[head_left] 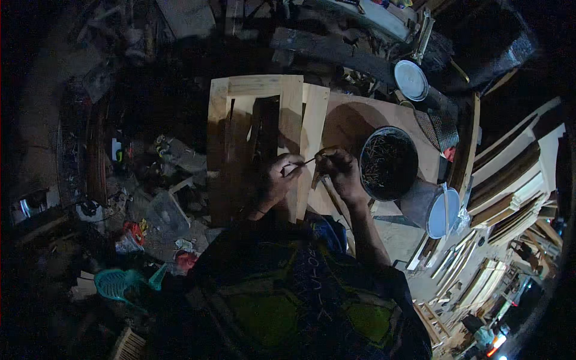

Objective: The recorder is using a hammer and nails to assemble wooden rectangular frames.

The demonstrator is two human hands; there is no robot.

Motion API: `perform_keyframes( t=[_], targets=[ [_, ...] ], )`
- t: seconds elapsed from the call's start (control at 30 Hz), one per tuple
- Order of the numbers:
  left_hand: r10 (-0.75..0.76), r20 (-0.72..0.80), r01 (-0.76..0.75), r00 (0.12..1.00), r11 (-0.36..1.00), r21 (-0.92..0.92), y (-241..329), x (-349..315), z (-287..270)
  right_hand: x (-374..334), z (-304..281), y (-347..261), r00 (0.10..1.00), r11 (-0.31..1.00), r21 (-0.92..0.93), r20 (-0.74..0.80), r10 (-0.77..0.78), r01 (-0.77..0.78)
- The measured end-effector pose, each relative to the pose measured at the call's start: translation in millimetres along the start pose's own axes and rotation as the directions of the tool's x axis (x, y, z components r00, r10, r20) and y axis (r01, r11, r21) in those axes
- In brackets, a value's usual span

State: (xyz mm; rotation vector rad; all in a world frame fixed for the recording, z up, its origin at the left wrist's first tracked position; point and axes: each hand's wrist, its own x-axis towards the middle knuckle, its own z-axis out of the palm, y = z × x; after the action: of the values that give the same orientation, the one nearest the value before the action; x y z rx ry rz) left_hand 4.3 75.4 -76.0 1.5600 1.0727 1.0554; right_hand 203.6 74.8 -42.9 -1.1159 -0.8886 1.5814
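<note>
Close together over a pale wooden frame, my two hands meet at a thin dark nail-like rod. My left hand pinches its left end, and my right hand has its fingers closed at the other end. Just below my right hand, a slim wooden handle slants down toward my body; whether that hand touches it I cannot tell. Right beside my right hand stands a dark bucket with many thin brown nail-like pieces inside.
A brown board lies under the bucket. To its right is a tilted pale-topped bucket; a round pale lid sits farther back. Stacked wooden strips fill the right side. A green plastic chair stands at lower left.
</note>
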Motion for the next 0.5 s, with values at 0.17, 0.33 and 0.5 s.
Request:
perform_keyframes(
  t=[0.17,0.33,0.5],
  targets=[
    [-0.082,-0.235,0.088,0.969,0.996,0.017,-38.0,-25.7,8.7,-19.2,-25.0,50.3,0.992,0.938,-0.325,0.001,-0.127,0.121],
    [-0.117,-0.346,0.182,0.931,0.970,0.160,-86.7,-33.0,11.6,-90.7,-76.6,132.1,0.969,0.017,-0.992,0.118,-0.219,0.124],
    [-0.152,-0.323,0.272,0.934,0.888,0.370,-101.9,-33.8,16.8,-125.5,-122.0,186.3,0.925,-0.043,-0.990,0.138,-0.353,0.131]
  ],
)
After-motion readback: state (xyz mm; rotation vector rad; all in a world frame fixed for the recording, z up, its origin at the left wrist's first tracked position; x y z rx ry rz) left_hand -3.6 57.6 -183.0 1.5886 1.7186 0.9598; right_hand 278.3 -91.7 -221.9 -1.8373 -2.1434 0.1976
